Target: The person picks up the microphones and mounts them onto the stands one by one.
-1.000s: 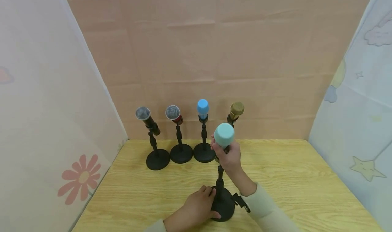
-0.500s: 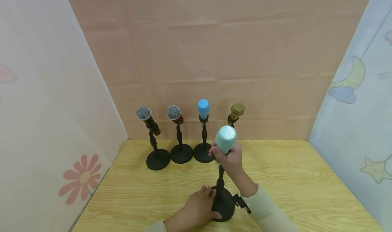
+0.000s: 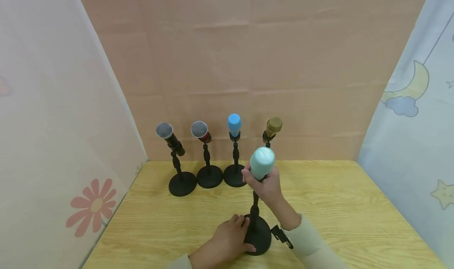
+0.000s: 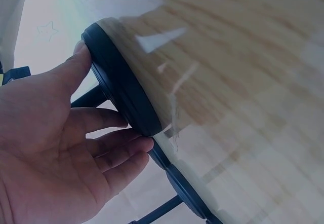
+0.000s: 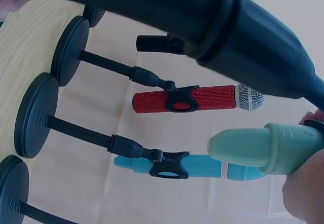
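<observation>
Honestly, right hand [image 3: 266,187] gripping the mint mic [image 3: 262,163] hides its clip; left hand [image 3: 228,240] fingers stay loosely on the stand base [image 3: 260,239], barely changed.

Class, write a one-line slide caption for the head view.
Right hand grips a mint microphone on its stand while left hand steadies the base; four more microphones line the wall.

Peach backdrop [image 3: 248,56], wooden table [image 3: 337,206]
</observation>
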The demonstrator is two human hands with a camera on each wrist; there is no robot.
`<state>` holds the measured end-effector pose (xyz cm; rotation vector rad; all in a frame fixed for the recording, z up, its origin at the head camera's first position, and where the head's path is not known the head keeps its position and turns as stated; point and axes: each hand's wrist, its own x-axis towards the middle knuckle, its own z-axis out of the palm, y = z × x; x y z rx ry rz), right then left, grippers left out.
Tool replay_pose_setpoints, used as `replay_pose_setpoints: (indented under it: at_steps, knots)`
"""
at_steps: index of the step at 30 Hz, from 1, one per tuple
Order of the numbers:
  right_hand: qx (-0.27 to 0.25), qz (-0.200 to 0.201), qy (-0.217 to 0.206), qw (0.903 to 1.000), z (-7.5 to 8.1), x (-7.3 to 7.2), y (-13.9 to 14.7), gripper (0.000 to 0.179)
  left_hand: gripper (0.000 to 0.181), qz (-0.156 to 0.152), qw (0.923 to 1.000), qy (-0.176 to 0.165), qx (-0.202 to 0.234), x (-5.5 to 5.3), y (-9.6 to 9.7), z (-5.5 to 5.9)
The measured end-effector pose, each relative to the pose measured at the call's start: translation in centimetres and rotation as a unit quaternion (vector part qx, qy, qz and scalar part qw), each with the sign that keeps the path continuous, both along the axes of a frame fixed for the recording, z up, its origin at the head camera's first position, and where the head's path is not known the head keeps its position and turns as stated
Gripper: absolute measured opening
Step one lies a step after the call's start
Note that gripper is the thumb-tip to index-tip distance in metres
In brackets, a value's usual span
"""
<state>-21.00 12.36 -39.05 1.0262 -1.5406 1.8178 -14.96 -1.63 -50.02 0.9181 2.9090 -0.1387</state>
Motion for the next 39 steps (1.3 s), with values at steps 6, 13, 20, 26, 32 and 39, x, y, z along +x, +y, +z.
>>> replay_pose_setpoints:
  at_steps: [6,13,20,26,32,39]
  knots:
    - [-0.012,-0.015,-0.046,0.9988,-0.1,0.4,0.1,0.016,0.082,-0.002,1.0000,-0.009,0.001,0.0,-0.1,0.0]
    - [0.020,-0.034,-0.015,0.9991,-0.1,0.2,0.2,0.011,0.082,-0.015,0.9999,0.000,0.005,0.0,-0.3,0.3]
    - [0.021,-0.015,-0.028,0.9993,-0.1,0.3,0.5,0.015,0.082,-0.007,0.9999,-0.005,0.013,0.2,-0.3,0.5]
    - [0.060,0.001,-0.032,0.9977,0.3,0.7,1.3,0.019,0.082,-0.002,0.9994,-0.019,0.028,0.2,-0.4,0.6]
    - [0.167,-0.063,-0.027,0.9836,0.2,1.5,3.2,0.032,0.081,-0.003,0.9967,-0.048,0.065,0.0,-0.7,0.6]
    - [0.268,-0.175,-0.046,0.9462,-1.2,3.0,6.2,0.069,0.075,-0.016,0.9927,-0.059,0.104,-0.3,-1.5,0.9]
